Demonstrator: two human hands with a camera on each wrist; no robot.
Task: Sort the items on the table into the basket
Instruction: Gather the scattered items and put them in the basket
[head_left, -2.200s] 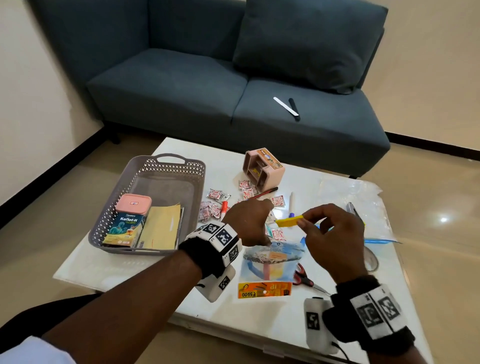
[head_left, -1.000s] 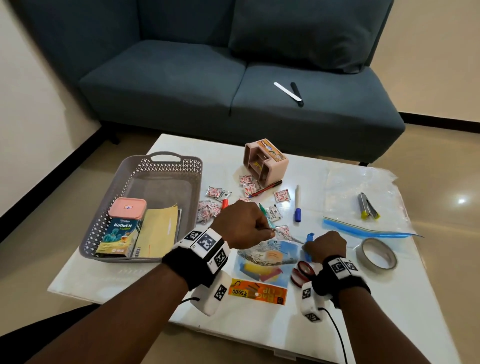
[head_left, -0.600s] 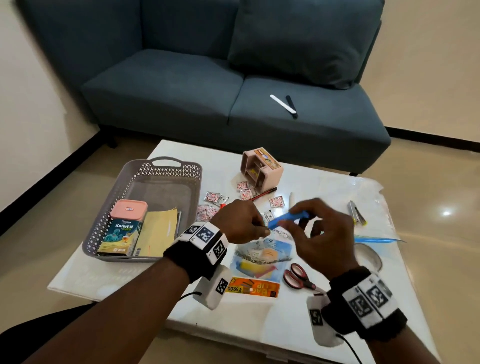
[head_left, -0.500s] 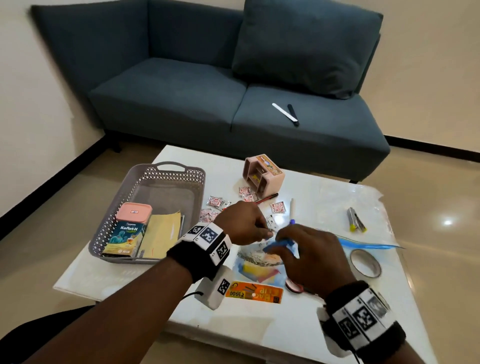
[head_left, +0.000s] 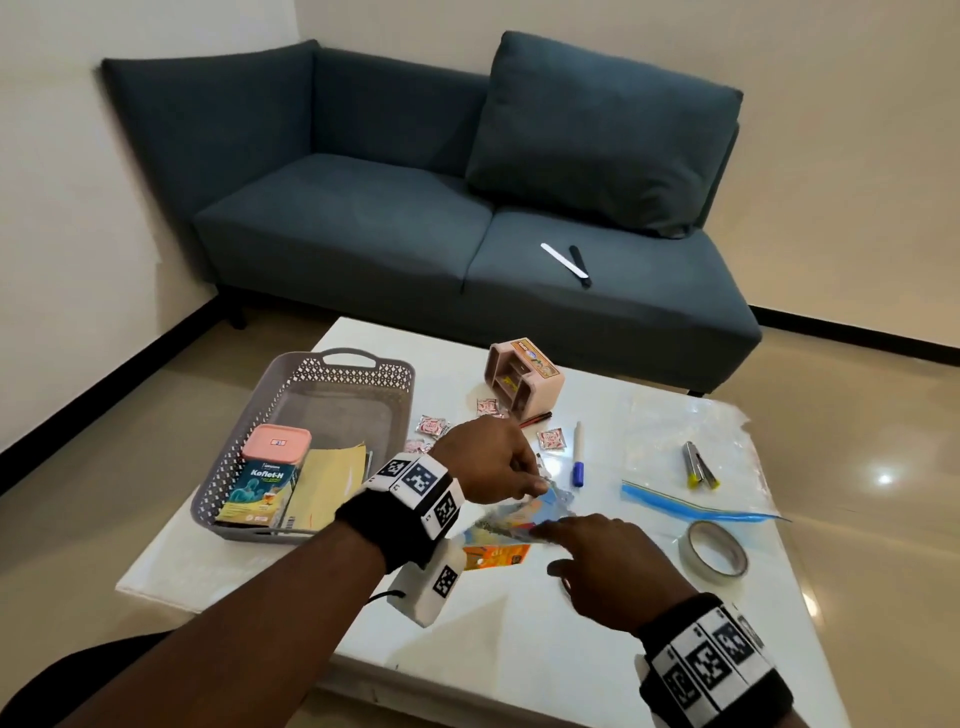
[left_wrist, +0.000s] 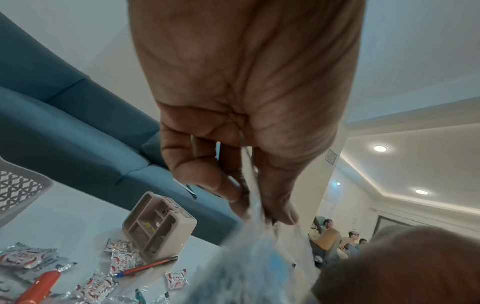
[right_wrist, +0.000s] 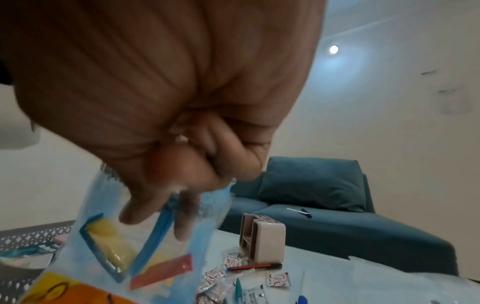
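**Both hands on the clear pouch, above the table**

Your left hand (head_left: 493, 460) pinches the top edge of the clear pouch (head_left: 524, 514) between thumb and fingertips; the left wrist view shows the plastic running down out of that pinch. Your right hand (head_left: 602, 561) is at the pouch's near side, fingers curled, two of them seen through the plastic in the right wrist view, gripping it. The pouch hangs with its long axis sloping from the left hand's pinch down toward you; its orange card end (head_left: 496, 556) points at the near table edge. Inside it: yellow, blue and red strips, blurred.

The pouch sits mid-table (head_left: 519, 649), right of the grey basket (head_left: 291, 374). The basket holds a pink-lidded tub (head_left: 276, 441), a medicine box (head_left: 260, 491) and a yellow envelope (head_left: 327, 486).

Loose on the table: red-and-white sachets (head_left: 550, 438), a pink organiser on its side (head_left: 524, 376), a blue-capped pen (head_left: 577, 460) lying front-to-back, a large zip bag (head_left: 691, 431), a tape roll (head_left: 714, 548).
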